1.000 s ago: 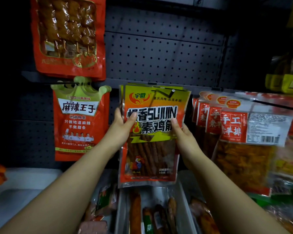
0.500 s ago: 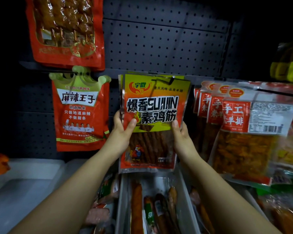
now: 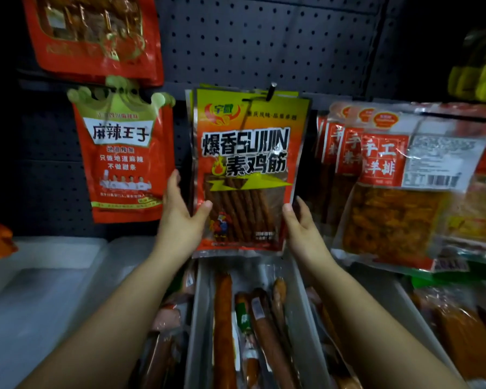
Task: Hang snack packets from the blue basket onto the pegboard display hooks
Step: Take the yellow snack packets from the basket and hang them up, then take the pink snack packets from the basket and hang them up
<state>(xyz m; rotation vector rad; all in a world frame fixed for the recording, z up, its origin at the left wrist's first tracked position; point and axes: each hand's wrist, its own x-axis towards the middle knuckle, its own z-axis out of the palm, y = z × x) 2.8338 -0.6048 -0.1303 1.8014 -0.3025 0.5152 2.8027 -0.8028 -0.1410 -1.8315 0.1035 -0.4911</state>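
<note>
A yellow-and-orange snack packet (image 3: 246,169) with a window showing brown sticks hangs on a black pegboard hook (image 3: 270,91) at the middle of the grey pegboard (image 3: 264,43), at the front of a small stack of like packets. The left hand (image 3: 180,217) holds the packet's lower left edge, thumb on the front and fingers (image 3: 172,186) behind it. The right hand (image 3: 300,223) holds the lower right edge, thumb on the front, its other fingers hidden behind. To the left hangs a red packet with a green crown top (image 3: 121,155), and above that a larger red packet (image 3: 93,35). To the right hang red-labelled clear packets (image 3: 385,189) on another hook. Below the packets, grey trays (image 3: 199,318) hold wrapped sausages (image 3: 222,324).
</note>
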